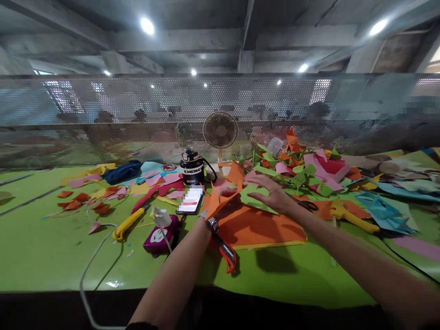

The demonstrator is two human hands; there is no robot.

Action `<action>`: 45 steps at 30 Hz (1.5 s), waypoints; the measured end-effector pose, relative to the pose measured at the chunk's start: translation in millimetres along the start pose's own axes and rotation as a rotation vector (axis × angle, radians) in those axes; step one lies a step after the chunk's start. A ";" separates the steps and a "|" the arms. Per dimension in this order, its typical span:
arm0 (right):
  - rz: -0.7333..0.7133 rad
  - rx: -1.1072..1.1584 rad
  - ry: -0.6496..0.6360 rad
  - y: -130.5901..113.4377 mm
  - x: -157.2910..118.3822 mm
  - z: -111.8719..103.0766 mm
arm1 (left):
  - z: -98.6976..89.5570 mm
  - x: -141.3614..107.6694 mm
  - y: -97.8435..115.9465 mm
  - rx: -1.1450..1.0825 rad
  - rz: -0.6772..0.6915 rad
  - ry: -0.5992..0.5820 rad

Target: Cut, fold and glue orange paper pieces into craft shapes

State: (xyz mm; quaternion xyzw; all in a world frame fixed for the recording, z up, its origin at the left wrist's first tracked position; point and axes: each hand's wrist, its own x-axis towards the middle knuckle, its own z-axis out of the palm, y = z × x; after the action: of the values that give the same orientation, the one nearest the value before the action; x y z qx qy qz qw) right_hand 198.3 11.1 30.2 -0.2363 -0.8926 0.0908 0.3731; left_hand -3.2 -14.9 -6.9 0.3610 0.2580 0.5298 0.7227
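My left hand (227, 189) holds a folded piece of orange paper (213, 201), which hides most of its fingers. The wrist carries a dark watch. To the right, my right hand (273, 196) is open, thumb and fingers apart, over a light green sheet (256, 198). Below both hands lies a large orange sheet (264, 227) with a yellow sheet edge under it. A dark, narrow object with a red cord (227, 254) lies by my left wrist; its kind is unclear. Black-handled scissors (308, 205) rest beyond my right forearm.
A phone (191, 199), black bottle (192, 170) and small fan (220, 130) stand ahead. On the left are a purple power socket (161, 236) with a cable and a yellow-handled tool (129, 223). A yellow glue gun (355, 219) and heaped coloured paper (323, 172) lie right.
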 end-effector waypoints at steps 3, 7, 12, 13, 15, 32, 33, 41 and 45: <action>0.035 0.132 -0.036 -7.2 14.4 16.3 | 6.5 -0.6 -8.8 0.036 -0.001 0.031; 0.110 0.288 0.027 -2.1 26.0 17.3 | 4.2 2.2 3.1 0.114 0.053 0.141; 0.256 0.252 0.010 20.3 18.6 -3.0 | -18.4 -1.9 54.7 0.229 0.295 0.396; 0.282 0.208 -0.036 23.1 14.5 -5.5 | -20.4 -4.7 63.3 0.265 0.334 0.430; 0.321 0.130 -0.135 25.5 6.0 -7.5 | -18.2 -11.4 74.4 0.356 0.358 0.448; 0.405 -0.111 0.021 34.4 -18.5 10.4 | -30.0 -55.0 75.6 1.085 0.093 0.095; 0.402 -0.138 0.002 36.1 -20.2 11.7 | -28.9 -57.1 78.9 1.035 0.162 0.148; 0.314 -0.362 -0.325 31.0 -22.8 35.7 | -24.2 -53.6 79.6 0.934 0.241 0.230; 0.327 -0.492 -0.399 38.9 -8.6 36.3 | -28.1 -51.8 78.4 0.987 0.187 0.201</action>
State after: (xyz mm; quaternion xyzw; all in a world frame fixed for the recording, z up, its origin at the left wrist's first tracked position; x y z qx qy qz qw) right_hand 191.6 41.3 -14.0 -0.4364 -0.8934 -0.0243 0.1040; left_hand -85.6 -43.3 37.9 0.6280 0.5124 0.4393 0.3875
